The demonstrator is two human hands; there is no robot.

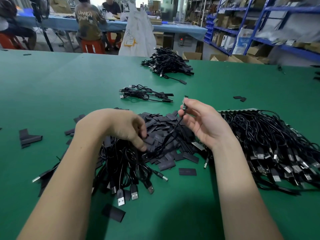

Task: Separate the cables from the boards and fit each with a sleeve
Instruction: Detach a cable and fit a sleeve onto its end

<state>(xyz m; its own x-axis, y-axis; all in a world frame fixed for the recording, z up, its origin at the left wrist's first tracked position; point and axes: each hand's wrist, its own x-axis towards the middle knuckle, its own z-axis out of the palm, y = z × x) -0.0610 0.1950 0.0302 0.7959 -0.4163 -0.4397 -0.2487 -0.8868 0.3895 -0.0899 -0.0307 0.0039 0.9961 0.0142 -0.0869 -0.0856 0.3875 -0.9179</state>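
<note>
Green matting covers the tabletop (52, 87). Toward its near edge, at the middle, lies a heap of flat black sleeves (166, 129), with loose cables (124, 170) spilling from under it toward the person, their USB plugs pointing at the near edge. The left hand (124, 127) reaches down into this heap, fingers curled, thumb and forefinger pinching one sleeve (149, 140). The right hand (199, 122) is raised just above the heap, its thumb and forefinger pinching the small board end (185, 103) of one black cable (170, 134) while the other fingers stay loosely spread; the cable hangs down from it into the pile beside the left hand. Toward the right edge sits a thick bundle of cables (270, 146) fanned out with plugs toward the near edge, a strip of boards (239, 110) showing at its far side. Further in, at the middle of the tabletop, lies a small group of sleeved cables (145, 95), and near the far edge a bigger pile (168, 63). A few stray sleeves (29, 137) lie toward the left edge.
</note>
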